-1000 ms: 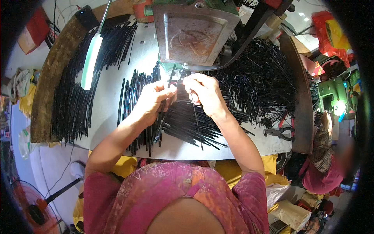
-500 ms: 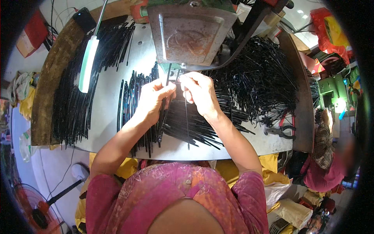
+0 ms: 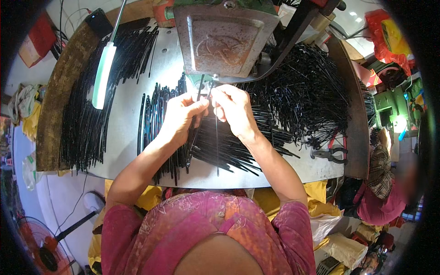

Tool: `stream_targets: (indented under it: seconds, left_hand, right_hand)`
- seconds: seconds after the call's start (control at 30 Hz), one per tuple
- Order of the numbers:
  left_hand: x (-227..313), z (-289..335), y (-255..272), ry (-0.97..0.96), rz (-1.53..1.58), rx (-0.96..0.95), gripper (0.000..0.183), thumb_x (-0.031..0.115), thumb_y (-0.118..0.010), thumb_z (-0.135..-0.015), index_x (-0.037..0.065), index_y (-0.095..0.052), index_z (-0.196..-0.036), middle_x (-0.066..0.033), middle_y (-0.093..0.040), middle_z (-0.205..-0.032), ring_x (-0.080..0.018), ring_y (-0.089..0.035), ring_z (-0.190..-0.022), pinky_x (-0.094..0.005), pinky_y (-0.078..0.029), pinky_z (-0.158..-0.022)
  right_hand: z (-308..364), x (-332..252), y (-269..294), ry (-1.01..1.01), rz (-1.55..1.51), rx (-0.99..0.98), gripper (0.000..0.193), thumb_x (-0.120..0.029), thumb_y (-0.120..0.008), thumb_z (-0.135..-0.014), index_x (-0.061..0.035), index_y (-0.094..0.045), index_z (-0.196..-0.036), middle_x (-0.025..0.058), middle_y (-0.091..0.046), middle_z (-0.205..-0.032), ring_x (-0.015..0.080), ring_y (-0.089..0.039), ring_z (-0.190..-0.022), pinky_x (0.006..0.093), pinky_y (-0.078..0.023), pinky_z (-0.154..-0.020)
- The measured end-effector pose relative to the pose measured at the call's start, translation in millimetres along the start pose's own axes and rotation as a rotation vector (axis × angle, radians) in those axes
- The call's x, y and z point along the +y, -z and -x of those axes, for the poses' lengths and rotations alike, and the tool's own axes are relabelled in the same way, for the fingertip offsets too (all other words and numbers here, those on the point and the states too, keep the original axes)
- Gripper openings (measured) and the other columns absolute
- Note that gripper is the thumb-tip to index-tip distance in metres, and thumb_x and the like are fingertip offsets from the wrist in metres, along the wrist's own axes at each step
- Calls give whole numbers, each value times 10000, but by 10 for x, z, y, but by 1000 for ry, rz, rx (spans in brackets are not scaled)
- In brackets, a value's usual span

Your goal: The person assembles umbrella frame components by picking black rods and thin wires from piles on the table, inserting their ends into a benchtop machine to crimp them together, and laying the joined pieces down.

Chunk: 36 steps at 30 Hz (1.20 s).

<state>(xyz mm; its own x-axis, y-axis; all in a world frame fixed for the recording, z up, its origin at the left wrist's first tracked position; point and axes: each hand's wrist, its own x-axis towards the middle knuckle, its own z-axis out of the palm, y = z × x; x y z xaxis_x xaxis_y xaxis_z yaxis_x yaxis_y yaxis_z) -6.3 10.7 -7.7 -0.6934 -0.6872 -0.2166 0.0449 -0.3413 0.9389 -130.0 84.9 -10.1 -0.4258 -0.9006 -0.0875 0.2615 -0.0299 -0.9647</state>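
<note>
My left hand (image 3: 185,113) is closed on a slim black rod whose upper end rises toward the underside of a worn metal machine head (image 3: 224,41). Close beside it, my right hand (image 3: 234,109) pinches another thin black rod (image 3: 217,146), which hangs down toward the table's near edge. Both sets of fingertips are just below the machine head, by a brightly lit spot. What sits under the head there is partly hidden by my fingers. Loose bundles of black rods (image 3: 158,117) lie around and under both hands.
A large heap of black rods (image 3: 302,91) covers the right side, and another pile (image 3: 89,110) lies left. Pliers (image 3: 331,155) rest near the right edge. A white-handled lamp (image 3: 104,78) hangs at left. A wooden rim (image 3: 48,119) borders the metal table. Another person (image 3: 382,197) sits far right.
The rod in my right hand has swung slightly left and now hangs nearly straight down. Both hands have shifted only a little, with their fingertips closer together.
</note>
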Motion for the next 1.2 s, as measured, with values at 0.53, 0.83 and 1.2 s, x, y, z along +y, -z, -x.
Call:
stream_targets:
  seconds: [0.53, 0.83, 1.2]
  left_hand:
    - [53, -44, -65, -1, -34, 112, 95, 62, -606, -718, 42, -515, -703, -45, -516, -551, -72, -374, -375, -199, -273, -347]
    - [165, -83, 32, 4, -143, 41, 102, 120, -596, -734, 62, -516, -711, -11, -509, -559, -48, -379, -386, -172, -279, -355]
    - [664, 175, 565, 23, -650, 53, 133, 117, -603, -736, 102, -473, -756, -9, -519, -683, -47, -417, -554, -187, -339, -494]
  right_hand:
    - [9, -35, -62, -2, -40, 39, 163, -134, -534, -813, 20, -560, -767, 43, -522, -611, 74, -467, -441, 193, -355, -364]
    - [351, -246, 517, 102, 789, 39, 167, -156, -538, -800, -7, -607, -831, 62, -598, -636, 82, -524, -480, 212, -416, -443]
    - [752, -341, 1388, 345, 1530, 241, 153, -189, -551, -783, -107, -616, -895, 94, -617, -714, 253, -580, -568, 322, -460, -545]
